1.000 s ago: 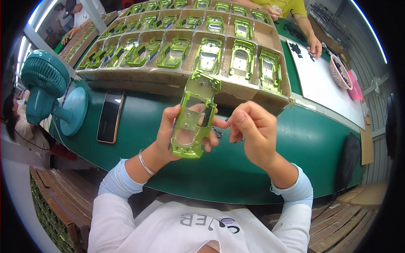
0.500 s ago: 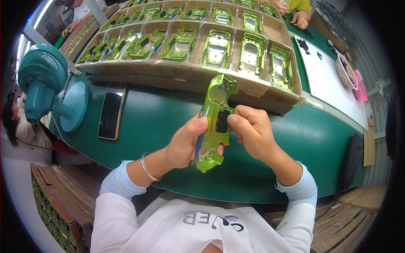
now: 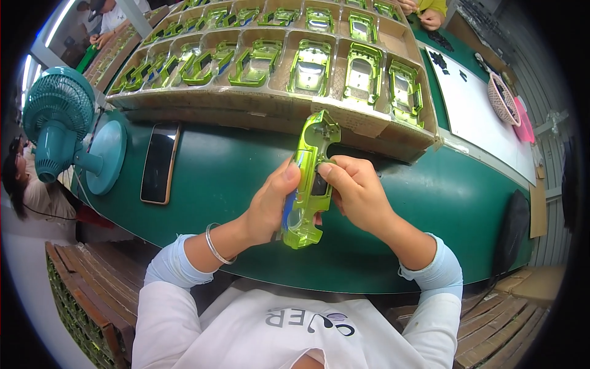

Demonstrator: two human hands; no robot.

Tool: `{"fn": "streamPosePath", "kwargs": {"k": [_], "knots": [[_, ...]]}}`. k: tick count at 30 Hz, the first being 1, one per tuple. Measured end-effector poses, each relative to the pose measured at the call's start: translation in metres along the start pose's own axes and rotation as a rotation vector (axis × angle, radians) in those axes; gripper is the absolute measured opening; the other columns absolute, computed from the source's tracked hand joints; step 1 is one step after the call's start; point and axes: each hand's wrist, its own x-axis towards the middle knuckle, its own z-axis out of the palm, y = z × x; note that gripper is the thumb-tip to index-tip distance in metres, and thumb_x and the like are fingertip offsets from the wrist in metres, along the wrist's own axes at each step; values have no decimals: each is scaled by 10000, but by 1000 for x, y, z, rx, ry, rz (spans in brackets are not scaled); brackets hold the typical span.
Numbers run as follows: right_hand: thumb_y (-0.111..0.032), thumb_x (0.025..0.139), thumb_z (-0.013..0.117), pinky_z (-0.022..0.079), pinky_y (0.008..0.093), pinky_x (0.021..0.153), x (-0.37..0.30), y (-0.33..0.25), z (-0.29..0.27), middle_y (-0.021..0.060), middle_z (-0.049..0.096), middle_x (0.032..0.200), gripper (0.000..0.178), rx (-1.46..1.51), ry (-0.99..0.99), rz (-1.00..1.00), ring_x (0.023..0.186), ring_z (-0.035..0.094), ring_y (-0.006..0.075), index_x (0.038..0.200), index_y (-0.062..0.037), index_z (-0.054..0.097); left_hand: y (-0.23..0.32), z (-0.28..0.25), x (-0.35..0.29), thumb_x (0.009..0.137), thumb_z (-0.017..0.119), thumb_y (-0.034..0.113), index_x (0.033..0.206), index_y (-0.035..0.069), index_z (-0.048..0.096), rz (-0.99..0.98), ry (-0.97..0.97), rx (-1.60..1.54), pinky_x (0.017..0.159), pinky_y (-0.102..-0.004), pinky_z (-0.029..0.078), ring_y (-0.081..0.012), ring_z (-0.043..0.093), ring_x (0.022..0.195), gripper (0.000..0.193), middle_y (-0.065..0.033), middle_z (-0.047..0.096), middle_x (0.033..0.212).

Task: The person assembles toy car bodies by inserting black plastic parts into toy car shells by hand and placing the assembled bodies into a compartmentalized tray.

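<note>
Head view: green car shell [image 3: 309, 181] turned from flat-on to edge-on since earlier frames, now upright over bench [image 3: 221, 178]. Left hand [image 3: 270, 206] clamped on one long edge, right hand [image 3: 350, 190] pinching opposite edge. Likely light, stiff, glossy-slick thin plastic with cut-outs; grip by rims. Cardboard tray [image 3: 246, 101] of matching shells beyond; phone [image 3: 160, 163], teal fan [image 3: 58, 123] at left.

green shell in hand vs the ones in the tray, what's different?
The held shell is gripped by the left hand and right hand above the table; the tray shells lie one per compartment. The held shell is turned edge-on and nearly upright; the tray shells lie flat, open side up. The held shell shows a blue strip along one side; the tray shells show none. All share a glossy lime green car-body shape.
</note>
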Motion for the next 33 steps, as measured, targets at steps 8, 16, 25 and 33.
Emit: {"fn": "streamPosePath", "kwargs": {"k": [8,16,25,33], "knots": [[-176,815,439,304,219,344,-2,-11,-3,5,435,477,229,-159,-102,227,363,389,76,669,-16,513,-4,-5,-1,851,292,547,1183,60,314,9,105,-30,567,-279,453,-136,507,611,590,-38,496,738],[-166,794,421,385,290,530,-5,-7,5,78,509,576,251,-366,-32,69,542,451,111,748,34,566,3,8,-1,853,346,503,1146,58,351,43,141,113,479,-192,325,-59,380,545,533,-5,422,680],[-217,798,479,352,300,472,1,-2,-1,71,424,514,276,-406,-70,110,499,387,101,718,41,532,2,3,-1,853,367,467,1025,28,417,108,163,175,528,-184,355,-55,425,648,474,-19,466,789],[-184,779,481,343,287,466,-3,10,2,73,422,508,244,-347,50,-88,494,387,95,703,39,547,-2,3,1,839,376,520,1153,20,327,119,122,206,509,-182,371,-67,451,594,592,-22,460,709]]}}
